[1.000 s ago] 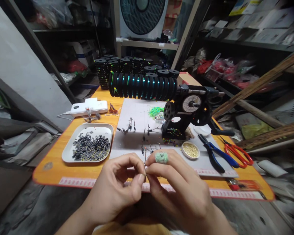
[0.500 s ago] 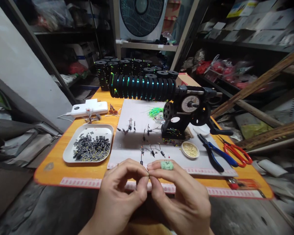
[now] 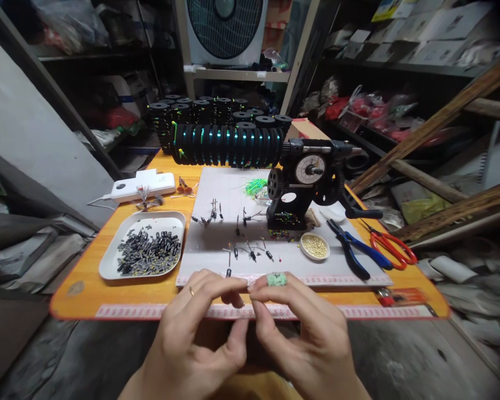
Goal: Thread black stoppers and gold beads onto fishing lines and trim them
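My left hand [image 3: 200, 333] is at the table's front edge, its thumb parted from its index finger. The index fingertip reaches to the fingertips of my right hand [image 3: 310, 328]. That hand has thumb and index finger pinched together; whatever is between them is too small to make out. A green wrap [image 3: 276, 279] goes round one of its fingers. Just beyond the hands, several small black cylindrical pieces with thin stems, one of them a black piece [image 3: 253, 255], lie on a white board [image 3: 208, 261].
At left stands a white tray [image 3: 105, 266] of small black parts. A black hand-cranked winder [image 3: 289, 205] carries a row of black spools [image 3: 229, 145]. To its right are a dish of golden beads [image 3: 315, 246], blue-black pliers [image 3: 352, 253] and a red-handled tool [image 3: 394, 250]. A pink-marked measuring strip [image 3: 125, 311] edges the table.
My left thumb has come away from the pinch and dropped, opening the left hand. My right hand keeps its pinch. The view has shifted slightly, so the table appears further left.
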{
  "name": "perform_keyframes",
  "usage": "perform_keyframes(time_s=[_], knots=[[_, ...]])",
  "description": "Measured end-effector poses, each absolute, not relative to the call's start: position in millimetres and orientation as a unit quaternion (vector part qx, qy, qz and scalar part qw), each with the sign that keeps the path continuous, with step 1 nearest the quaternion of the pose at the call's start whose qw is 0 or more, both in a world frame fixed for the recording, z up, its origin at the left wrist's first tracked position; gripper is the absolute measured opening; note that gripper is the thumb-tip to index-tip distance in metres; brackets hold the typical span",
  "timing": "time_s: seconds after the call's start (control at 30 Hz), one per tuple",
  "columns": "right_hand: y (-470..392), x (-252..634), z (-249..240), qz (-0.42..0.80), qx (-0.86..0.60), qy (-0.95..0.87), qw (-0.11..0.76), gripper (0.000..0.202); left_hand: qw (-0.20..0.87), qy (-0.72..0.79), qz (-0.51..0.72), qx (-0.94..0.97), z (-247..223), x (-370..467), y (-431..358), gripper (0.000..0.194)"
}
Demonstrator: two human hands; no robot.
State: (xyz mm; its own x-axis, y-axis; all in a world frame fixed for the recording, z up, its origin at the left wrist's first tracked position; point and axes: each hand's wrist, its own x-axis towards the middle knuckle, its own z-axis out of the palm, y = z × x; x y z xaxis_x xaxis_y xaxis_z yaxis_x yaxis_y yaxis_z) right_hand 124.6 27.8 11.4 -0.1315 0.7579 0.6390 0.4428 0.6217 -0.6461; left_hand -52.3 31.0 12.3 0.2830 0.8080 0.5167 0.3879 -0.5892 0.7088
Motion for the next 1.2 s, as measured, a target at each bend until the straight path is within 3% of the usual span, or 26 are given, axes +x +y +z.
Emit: perform_keyframes(time_s=[0.33,0.57,0.83,1.2], knots=[[25,128,7,0.2,-0.416,-0.731,0.503,0.012,0.135,0.366,0.466,0.794,10,-50,34,0.021],[24,120,8,0.377,-0.433,-0.66,0.484,0.01,0.174,0.378,0.543,0.729,-7,-43,28,0.024],[26,117,6,0.644,-0.368,-0.445,0.502,0.016,0.17,0.345,0.56,0.734,-14,-41,30,0.03],[29,118,-1,0.691,-0.302,-0.389,0.529,0.017,0.23,0.365,0.559,0.708,-11,-40,31,0.028]])
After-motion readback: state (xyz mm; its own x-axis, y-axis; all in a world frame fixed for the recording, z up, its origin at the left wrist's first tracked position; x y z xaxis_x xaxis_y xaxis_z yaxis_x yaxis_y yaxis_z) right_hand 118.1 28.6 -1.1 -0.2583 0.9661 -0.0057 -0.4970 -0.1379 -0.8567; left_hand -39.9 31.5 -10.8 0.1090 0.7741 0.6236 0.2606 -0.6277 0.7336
